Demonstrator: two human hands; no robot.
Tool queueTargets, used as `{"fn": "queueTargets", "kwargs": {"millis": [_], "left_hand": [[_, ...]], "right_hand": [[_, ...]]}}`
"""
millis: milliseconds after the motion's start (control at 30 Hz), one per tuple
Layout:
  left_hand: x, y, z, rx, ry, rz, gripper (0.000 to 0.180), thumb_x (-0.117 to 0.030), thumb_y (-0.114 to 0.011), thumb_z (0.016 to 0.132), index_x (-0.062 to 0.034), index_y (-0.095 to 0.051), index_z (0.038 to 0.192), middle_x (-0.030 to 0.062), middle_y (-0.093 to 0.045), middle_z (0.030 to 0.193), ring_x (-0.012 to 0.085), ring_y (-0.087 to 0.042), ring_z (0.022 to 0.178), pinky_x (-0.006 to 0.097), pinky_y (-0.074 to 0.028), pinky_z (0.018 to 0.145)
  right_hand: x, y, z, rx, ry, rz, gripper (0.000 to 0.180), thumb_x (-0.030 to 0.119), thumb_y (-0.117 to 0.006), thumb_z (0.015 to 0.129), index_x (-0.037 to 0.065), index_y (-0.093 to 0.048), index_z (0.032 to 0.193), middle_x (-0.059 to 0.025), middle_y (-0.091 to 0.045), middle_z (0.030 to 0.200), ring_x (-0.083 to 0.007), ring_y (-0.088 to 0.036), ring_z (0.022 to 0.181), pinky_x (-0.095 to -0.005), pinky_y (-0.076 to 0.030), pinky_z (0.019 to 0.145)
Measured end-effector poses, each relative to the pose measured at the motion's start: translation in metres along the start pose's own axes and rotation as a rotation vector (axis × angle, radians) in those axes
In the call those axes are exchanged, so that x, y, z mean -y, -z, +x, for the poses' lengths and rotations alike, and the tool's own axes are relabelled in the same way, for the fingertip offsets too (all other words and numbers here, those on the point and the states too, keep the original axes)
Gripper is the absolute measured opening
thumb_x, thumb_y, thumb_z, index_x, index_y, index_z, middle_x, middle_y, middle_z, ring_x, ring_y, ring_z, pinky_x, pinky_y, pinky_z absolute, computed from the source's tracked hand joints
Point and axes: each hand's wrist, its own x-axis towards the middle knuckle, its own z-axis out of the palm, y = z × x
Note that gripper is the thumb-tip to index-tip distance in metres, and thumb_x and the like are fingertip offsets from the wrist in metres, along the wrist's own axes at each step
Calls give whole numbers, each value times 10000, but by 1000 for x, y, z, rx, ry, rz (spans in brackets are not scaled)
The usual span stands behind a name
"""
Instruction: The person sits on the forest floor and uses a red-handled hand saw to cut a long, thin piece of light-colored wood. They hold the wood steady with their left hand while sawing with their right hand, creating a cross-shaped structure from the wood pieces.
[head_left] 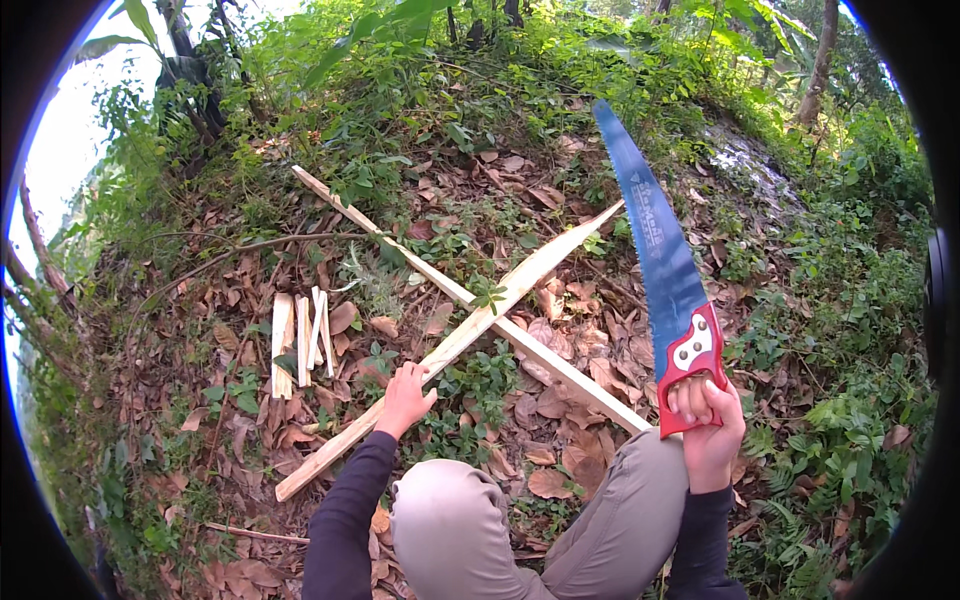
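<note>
My right hand is closed around the red handle of a hand saw. The saw stands raised, its blue blade pointing up and away, with the toothed edge on the left. My left hand grips a long pale wooden plank near its lower part, fingers over it and thumb out to the side. This plank slants from the near left to a pointed far right end. It crosses over a second wooden strip, which runs from the far left to beside my right knee. The saw blade appears apart from the wood.
Several short split wood pieces lie on the leafy ground to the left. A thin bent branch lies behind them. My bent knees are close to the planks. Dry leaves, low plants and tree trunks surround the spot.
</note>
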Motion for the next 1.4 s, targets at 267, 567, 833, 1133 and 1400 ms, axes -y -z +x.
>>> {"fn": "queueTargets", "kwargs": {"millis": [267,567,833,1133,1400], "left_hand": [[-5,-53,98,251,10,338,541,-242,-790,660,-35,-588,1118,123,-605,1119,311,-547,1138,510,-449,930],[20,56,-9,167,71,287,456,-168,-723,646,-70,-518,1040,126,-562,1054,355,-659,852,487,-529,693],[76,149,-99,165,-22,338,417,-212,-714,659,-73,-527,1005,88,-588,938,314,-659,840,425,-540,647],[167,45,-171,255,147,293,499,-94,-703,677,-44,-496,1128,158,-567,1064,355,-602,1005,460,-516,835],[86,66,-145,-100,278,109,556,-317,-749,784,-48,-517,1212,149,-544,1172,341,-560,1105,456,-464,937]], "right_hand": [[39,9,-36,-156,200,-191,158,148,-527,887,78,-464,760,35,-335,528,-107,-379,523,-320,-394,653],[20,15,-20,-167,173,-140,250,125,-485,931,126,-388,701,29,-340,574,-114,-374,574,-304,-364,672],[2,8,-7,-123,107,-64,247,124,-487,905,117,-393,677,24,-335,569,-109,-378,582,-305,-353,666],[19,16,-24,-181,124,-13,349,149,-469,977,145,-341,653,28,-305,599,-102,-338,599,-298,-340,695],[11,22,-17,-227,111,57,314,110,-467,995,123,-354,702,28,-302,614,-98,-327,596,-291,-344,699]]}}
